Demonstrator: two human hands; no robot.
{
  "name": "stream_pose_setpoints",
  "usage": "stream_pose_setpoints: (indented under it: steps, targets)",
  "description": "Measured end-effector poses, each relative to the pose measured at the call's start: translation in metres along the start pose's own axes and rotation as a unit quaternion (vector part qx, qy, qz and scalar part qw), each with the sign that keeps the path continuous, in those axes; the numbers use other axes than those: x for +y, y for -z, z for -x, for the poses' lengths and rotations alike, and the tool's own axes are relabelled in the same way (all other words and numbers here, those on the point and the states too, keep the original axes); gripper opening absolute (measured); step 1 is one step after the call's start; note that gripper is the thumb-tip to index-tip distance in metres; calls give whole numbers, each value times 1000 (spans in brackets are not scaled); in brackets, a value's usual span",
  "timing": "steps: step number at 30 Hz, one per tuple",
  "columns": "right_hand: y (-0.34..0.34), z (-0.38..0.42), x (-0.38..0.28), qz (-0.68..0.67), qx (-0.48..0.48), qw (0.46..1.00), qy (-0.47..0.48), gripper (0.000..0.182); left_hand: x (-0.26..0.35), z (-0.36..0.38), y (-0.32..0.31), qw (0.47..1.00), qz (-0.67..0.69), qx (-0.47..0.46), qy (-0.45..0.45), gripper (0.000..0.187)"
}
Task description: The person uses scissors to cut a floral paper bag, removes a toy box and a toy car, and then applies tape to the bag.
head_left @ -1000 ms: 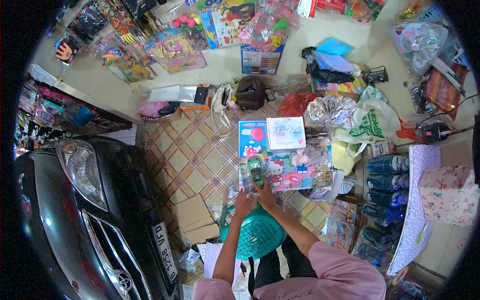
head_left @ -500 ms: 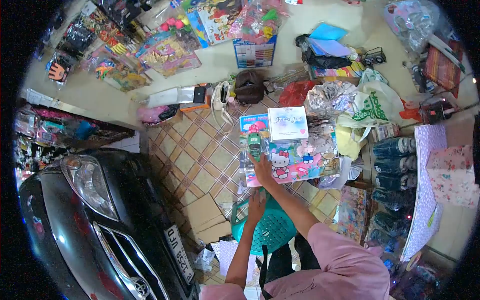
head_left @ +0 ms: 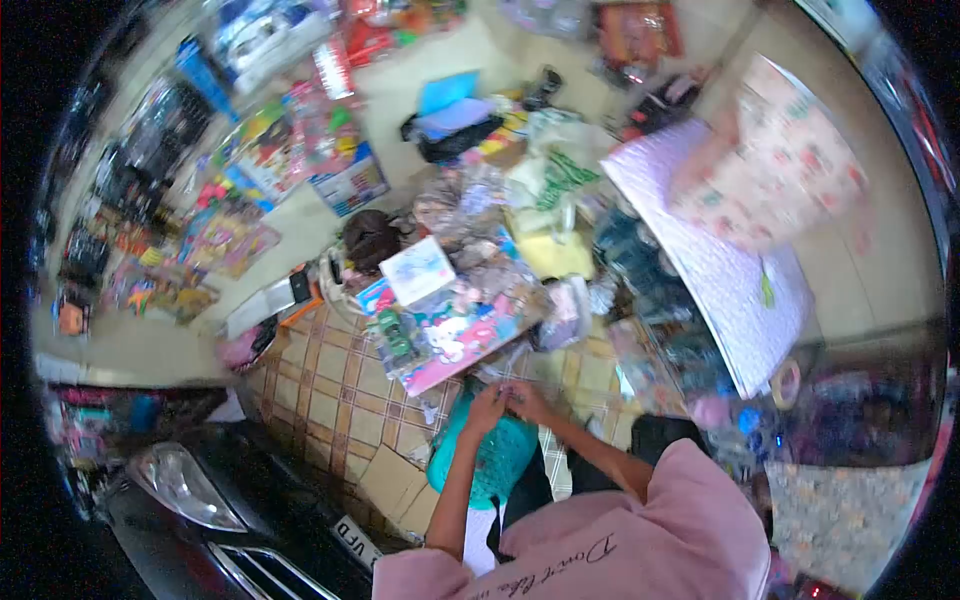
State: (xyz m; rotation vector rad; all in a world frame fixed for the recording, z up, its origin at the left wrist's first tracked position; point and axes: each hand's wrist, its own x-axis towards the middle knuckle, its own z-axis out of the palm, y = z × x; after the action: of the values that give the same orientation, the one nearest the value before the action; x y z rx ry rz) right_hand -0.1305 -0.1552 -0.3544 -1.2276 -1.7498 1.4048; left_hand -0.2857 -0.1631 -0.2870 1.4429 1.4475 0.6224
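Note:
My left hand [head_left: 484, 408] is over the rim of a teal perforated plastic stool [head_left: 490, 455], its fingers drawn together. Close beside it, my right hand [head_left: 526, 402] also has its fingers bent inward, and the fingertips of both nearly meet. Whether anything small is between them is too blurred to tell. Just beyond the hands lies a flat pink picture board [head_left: 440, 374] with cartoon figures. On the board are a green toy car [head_left: 394, 335] at the left and a white box [head_left: 418, 271] at the back.
A black car [head_left: 220, 480] stands at the lower left. Flattened cardboard [head_left: 393, 485] lies on the tiled floor. A brown bag [head_left: 370, 238] and a white-green plastic bag [head_left: 560, 180] are behind the board. At the right are a lilac sheet [head_left: 740, 300] and floral paper [head_left: 790, 170].
The view has turned toward the right. My right hand has let go of the green toy car and come back beside my left hand. The car remains on the board.

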Motion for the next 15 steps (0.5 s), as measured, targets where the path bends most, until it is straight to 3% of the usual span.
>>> stream_pose_setpoints:
  steps: [3, 5, 6, 8, 11, 13, 15]
  targets:
    - [68, 29, -13, 143, 102, 984, 27, 40, 60, -11, -29, 995, 24, -92, 4, 43]
    - [113, 48, -56, 11, 155, 987, -32, 41, 116, -11, -53, 995, 39, -93, -15, 46]
    - [135, 59, -80, -54, 174, 982, -55, 42, 130, -14, -69, 993, 36, -85, -68, 47]
    - [173, 78, -112, -56, 211, 975, -39, 42, 157, -19, -96, 982, 39, -61, -172, 49]
    - [215, 106, -136, -44, 249, 967, 18, 42, 252, -6, -98, 982, 75, -145, -94, 50]
    - [251, 130, -165, -55, 253, 965, 26, 42, 279, -2, -118, 971, 120, -149, -144, 51]
    - [291, 163, -204, 22, 257, 965, 53, 39, 321, 13, -128, 962, 135, -154, -182, 50]
